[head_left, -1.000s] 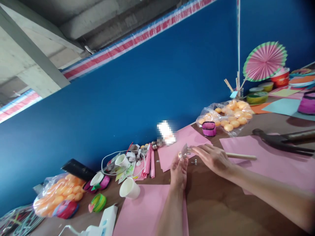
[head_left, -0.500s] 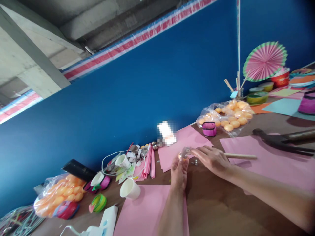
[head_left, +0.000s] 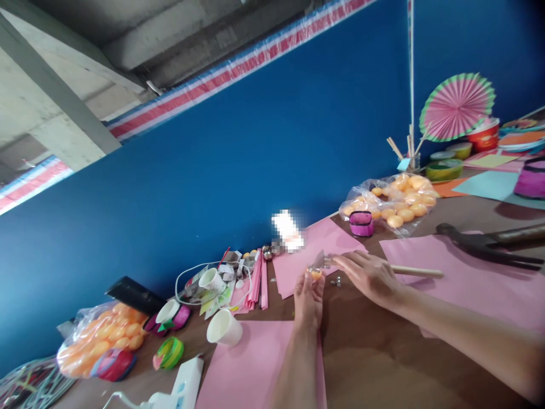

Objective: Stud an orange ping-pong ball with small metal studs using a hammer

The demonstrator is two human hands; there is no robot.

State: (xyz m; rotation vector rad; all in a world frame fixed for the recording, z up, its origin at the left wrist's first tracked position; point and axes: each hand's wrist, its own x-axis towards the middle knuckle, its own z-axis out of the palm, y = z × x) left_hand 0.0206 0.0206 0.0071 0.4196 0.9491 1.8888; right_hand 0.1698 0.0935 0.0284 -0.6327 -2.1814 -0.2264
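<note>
In the middle of the head view, my left hand (head_left: 309, 304) has its fingers closed around a small orange ball (head_left: 315, 274), with something silvery on its upper side. My right hand (head_left: 370, 278) grips a long tool by its pale wooden handle (head_left: 417, 272), which sticks out to the right behind the hand. The tool's thin grey flat head (head_left: 318, 260), like that of a palette knife, meets the top of the ball; blur hides the exact contact. Beneath the right fingers, small clear or silvery bits (head_left: 338, 282) lie on the brown table (head_left: 366, 352).
A hammer (head_left: 468, 241) lies on pink paper (head_left: 481, 295) to the right. Bags of orange balls (head_left: 404, 199) stand at the back right and far left. A white paper cup (head_left: 225, 328), green tape (head_left: 170, 353) and a power strip (head_left: 188, 380) lie left. Behind rises a blue wall (head_left: 255, 170).
The tool's grey head has tilted, its point now standing higher, and more of the orange ball shows. Both hands stay nearly in place.
</note>
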